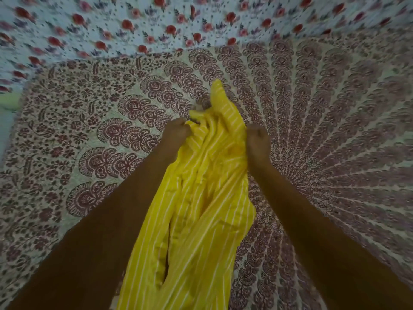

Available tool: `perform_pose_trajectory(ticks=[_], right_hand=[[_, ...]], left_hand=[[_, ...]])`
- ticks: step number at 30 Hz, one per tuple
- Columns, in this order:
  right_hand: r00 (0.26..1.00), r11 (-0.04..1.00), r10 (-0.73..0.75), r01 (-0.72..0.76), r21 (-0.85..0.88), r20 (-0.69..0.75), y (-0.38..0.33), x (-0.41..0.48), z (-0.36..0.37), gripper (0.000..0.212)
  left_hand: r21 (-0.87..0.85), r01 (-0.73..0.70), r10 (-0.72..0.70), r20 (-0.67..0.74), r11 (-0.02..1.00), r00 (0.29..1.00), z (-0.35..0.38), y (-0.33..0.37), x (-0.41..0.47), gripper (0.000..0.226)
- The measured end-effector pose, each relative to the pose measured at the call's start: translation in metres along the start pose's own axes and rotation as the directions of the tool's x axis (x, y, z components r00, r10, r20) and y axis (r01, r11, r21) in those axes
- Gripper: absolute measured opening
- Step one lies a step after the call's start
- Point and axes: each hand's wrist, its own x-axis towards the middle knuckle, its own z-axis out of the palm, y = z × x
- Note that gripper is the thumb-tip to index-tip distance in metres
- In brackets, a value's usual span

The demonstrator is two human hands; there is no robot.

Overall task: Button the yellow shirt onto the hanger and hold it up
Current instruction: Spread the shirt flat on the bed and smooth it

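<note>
A yellow shirt (201, 198) with thin white stripes hangs bunched and twisted between my arms, lifted above the bed. My left hand (174, 133) grips the fabric at its upper left edge. On the upper right edge, my right hand (257, 139) holds the cloth in a fist. A pointed fold of the shirt sticks up above both hands. No hanger shows; the folds may hide it.
Below lies a bedspread (335, 130) printed with maroon paisley fans. Behind it a pale sheet (156, 23) with red flowers runs across the top. The whole picture is dim and blurred.
</note>
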Motion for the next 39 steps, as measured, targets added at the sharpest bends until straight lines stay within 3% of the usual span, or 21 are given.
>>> perform_pose_trajectory(ticks=[2, 4, 8, 11, 14, 17, 19, 21, 22, 24, 26, 28, 29, 31, 34, 37, 39], right_hand=[[0.994, 0.989, -0.064, 0.076, -0.129, 0.094, -0.017, -0.008, -0.020, 0.029], [0.971, 0.945, -0.163, 0.205, -0.254, 0.177, -0.037, -0.021, -0.040, 0.022], [0.940, 0.897, -0.321, 0.342, -0.280, 0.117, -0.093, -0.059, -0.089, 0.019], [0.915, 0.848, -0.396, 0.398, -0.348, 0.081, -0.129, -0.082, -0.127, 0.035], [0.872, 0.824, -0.485, 0.482, -0.298, 0.067, -0.171, -0.121, -0.179, 0.036], [0.887, 0.874, -0.461, 0.459, -0.160, 0.023, -0.202, -0.149, -0.213, 0.029], [0.918, 0.918, -0.395, 0.393, -0.060, -0.031, -0.224, -0.178, -0.241, 0.013], [0.917, 0.918, -0.396, 0.396, -0.017, -0.054, -0.240, -0.194, -0.263, 0.028], [0.914, 0.915, -0.404, 0.404, -0.006, -0.035, -0.247, -0.207, -0.277, 0.025], [0.912, 0.912, -0.410, 0.410, 0.003, 0.015, -0.257, -0.233, -0.302, 0.016], [0.885, 0.885, -0.465, 0.465, 0.002, 0.007, -0.265, -0.251, -0.327, 0.017], [0.857, 0.858, -0.514, 0.514, -0.007, -0.035, -0.268, -0.274, -0.360, 0.022], [0.845, 0.846, -0.533, 0.533, -0.017, -0.054, -0.269, -0.287, -0.379, 0.034], [0.789, 0.794, -0.608, 0.606, -0.044, -0.087, -0.273, -0.312, -0.413, 0.048], [0.705, 0.719, -0.691, 0.692, -0.058, -0.160, -0.282, -0.345, -0.458, 0.037], [0.628, 0.663, -0.738, 0.742, -0.094, -0.246, -0.293, -0.377, -0.493, 0.024], [0.543, 0.602, -0.775, 0.790, -0.117, -0.324, -0.304, -0.393, -0.508, 0.035]], left_hand=[[-0.076, 0.075, -0.073, 0.027, 0.994, 0.997, 0.001, 0.021, -0.017, 0.011], [-0.006, 0.107, -0.107, 0.069, 0.994, 0.992, -0.006, 0.039, -0.040, 0.018], [0.275, -0.030, 0.002, 0.099, 0.961, 0.995, -0.044, 0.069, -0.083, 0.004], [0.240, -0.117, 0.099, 0.086, 0.964, 0.991, -0.067, 0.110, -0.122, 0.023], [0.231, -0.332, 0.319, 0.092, 0.915, 0.943, -0.079, 0.161, -0.185, 0.038], [0.167, -0.442, 0.437, 0.065, 0.881, 0.897, -0.079, 0.193, -0.227, 0.042], [0.085, -0.443, 0.446, -0.014, 0.892, 0.895, -0.077, 0.215, -0.266, 0.037], [0.038, -0.400, 0.401, -0.038, 0.916, 0.915, -0.075, 0.234, -0.299, 0.023], [0.087, -0.403, 0.406, -0.022, 0.911, 0.914, -0.073, 0.243, -0.320, 0.017], [0.376, -0.441, 0.452, 0.066, 0.815, 0.890, -0.073, 0.251, -0.350, 0.016], [0.677, -0.418, 0.449, 0.143, 0.606, 0.882, -0.076, 0.258, -0.377, 0.011], [0.815, -0.349, 0.438, 0.132, 0.462, 0.889, -0.075, 0.265, -0.415, 0.018], [0.838, -0.336, 0.461, 0.117, 0.429, 0.880, -0.072, 0.269, -0.436, 0.022], [0.838, -0.354, 0.518, 0.102, 0.416, 0.849, -0.066, 0.279, -0.476, 0.021], [0.836, -0.362, 0.592, 0.056, 0.413, 0.804, -0.059, 0.294, -0.530, 0.018], [0.706, -0.482, 0.716, -0.051, 0.519, 0.696, -0.061, 0.310, -0.573, 0.019], [0.525, -0.605, 0.756, -0.122, 0.599, 0.643, -0.064, 0.320, -0.601, 0.019]])
